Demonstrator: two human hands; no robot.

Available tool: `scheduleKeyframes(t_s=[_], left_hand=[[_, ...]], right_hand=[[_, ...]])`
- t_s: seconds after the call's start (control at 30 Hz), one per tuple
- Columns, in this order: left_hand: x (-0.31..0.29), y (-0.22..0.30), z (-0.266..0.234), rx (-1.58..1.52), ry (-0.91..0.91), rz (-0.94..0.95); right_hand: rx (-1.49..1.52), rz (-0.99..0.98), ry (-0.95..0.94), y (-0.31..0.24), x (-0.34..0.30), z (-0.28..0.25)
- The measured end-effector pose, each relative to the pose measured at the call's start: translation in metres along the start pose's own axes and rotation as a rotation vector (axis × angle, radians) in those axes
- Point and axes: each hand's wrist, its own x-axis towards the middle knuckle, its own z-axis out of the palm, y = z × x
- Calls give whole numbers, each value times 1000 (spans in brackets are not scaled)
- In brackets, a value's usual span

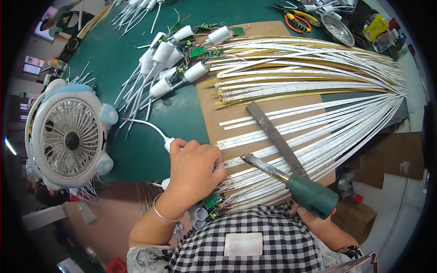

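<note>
A soldering iron point(291, 179) with a green handle lies in the lower right of the frame, its grey shaft slanting up and left so the tip sits over the white LED strips point(318, 136). The right hand point(314, 218) is wrapped around the butt of the handle, mostly hidden behind it, fingers closed on it. Left of the tip, in the lower centre, the left hand point(193, 170) is curled shut over a white cylindrical cap point(169, 144) and presses down at the near ends of the strips; a white cable point(145, 125) runs from that cap up and left. A silver bangle point(163, 214) circles the left wrist. Just below the hand, small green circuit boards point(211, 200) lie at the strip ends. A flat grey metal bar point(273, 134) rests diagonally across the strips, above the iron. The strips fan out from the right edge over a brown board point(209, 109) on a green table point(118, 59). More white caps with boards point(177, 59) lie in the upper centre. A white and blue desk fan point(68, 134) stands at the left. Orange-handled pliers point(298, 22) and a metal bowl point(337, 28) sit at the upper right.
</note>
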Motion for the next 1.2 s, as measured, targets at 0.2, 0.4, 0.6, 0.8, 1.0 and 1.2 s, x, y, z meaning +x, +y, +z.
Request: scheduleKeyframes(t_s=[0.2, 0.4, 0.6, 0.8, 1.0, 1.2], left_hand=[[-2, 1, 2, -7, 28, 3], [-3, 2, 2, 22, 39, 5], [-5, -1, 5, -77, 43, 24], [-4, -3, 0, -161, 55, 28], [0, -4, 3, -94, 31, 58], [5, -6, 2, -82, 6, 96]], right_hand=[[-27, 10, -14, -9, 4, 1], [68, 2, 21, -7, 4, 4], [48, 5, 18, -9, 5, 3], [54, 10, 43, -12, 5, 4], [39, -13, 33, -11, 5, 4], [54, 55, 17, -19, 6, 5]])
